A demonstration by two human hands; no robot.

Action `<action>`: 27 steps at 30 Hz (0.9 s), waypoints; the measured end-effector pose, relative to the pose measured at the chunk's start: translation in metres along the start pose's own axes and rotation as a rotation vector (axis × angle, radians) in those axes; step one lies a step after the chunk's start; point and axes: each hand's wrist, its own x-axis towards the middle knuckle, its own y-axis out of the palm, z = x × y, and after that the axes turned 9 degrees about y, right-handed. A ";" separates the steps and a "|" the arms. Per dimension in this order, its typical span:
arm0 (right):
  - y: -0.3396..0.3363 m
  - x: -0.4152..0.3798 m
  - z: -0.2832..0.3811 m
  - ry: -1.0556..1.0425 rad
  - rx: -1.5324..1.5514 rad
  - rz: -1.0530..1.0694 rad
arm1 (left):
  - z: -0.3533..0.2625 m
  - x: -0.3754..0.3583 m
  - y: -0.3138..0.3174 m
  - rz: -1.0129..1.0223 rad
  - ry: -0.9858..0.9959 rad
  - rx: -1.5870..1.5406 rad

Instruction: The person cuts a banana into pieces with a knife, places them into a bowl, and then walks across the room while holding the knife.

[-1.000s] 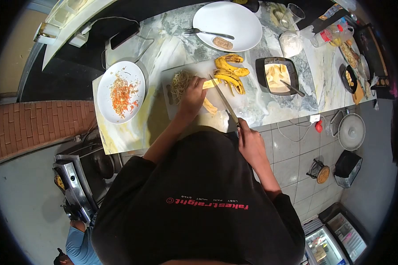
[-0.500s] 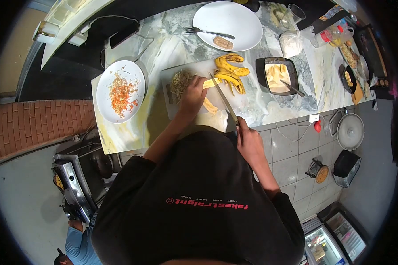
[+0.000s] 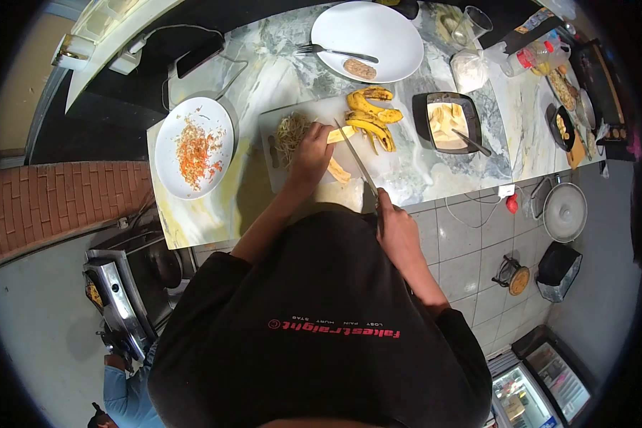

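My left hand (image 3: 310,153) presses down on a peeled plantain piece (image 3: 339,134) on the white cutting board (image 3: 385,162). My right hand (image 3: 394,232) grips the handle of a long knife (image 3: 357,159) whose blade lies across the plantain, tip near my left fingers. A cut yellow slice (image 3: 339,172) lies on the board just below the blade. A heap of pale shreds (image 3: 291,132) sits on the board's left end. Yellow plantain peels (image 3: 371,118) are piled to the right of the blade.
A white plate with orange shreds (image 3: 194,147) sits at the left, a large white plate with a fork (image 3: 367,41) at the back. A dark square dish of slices (image 3: 448,123) stands right of the peels. Another person's blue sleeve (image 3: 125,396) shows at the lower left.
My right hand and the knife have shifted slightly left and up along the plantain. My left hand stays in place.
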 end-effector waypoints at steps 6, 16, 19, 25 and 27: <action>0.006 0.007 -0.005 -0.014 0.022 -0.021 | -0.003 0.001 -0.007 -0.042 0.004 -0.003; -0.025 -0.015 -0.002 0.023 0.208 0.010 | 0.011 0.017 -0.008 -0.105 0.077 0.219; -0.026 -0.019 0.001 0.024 0.204 -0.012 | 0.016 0.025 -0.004 -0.077 0.159 0.250; -0.023 -0.016 0.006 0.022 0.217 -0.030 | 0.028 0.027 -0.003 -0.031 0.233 0.284; -0.019 -0.014 0.007 -0.007 0.199 -0.042 | 0.033 0.023 -0.010 -0.016 0.221 0.298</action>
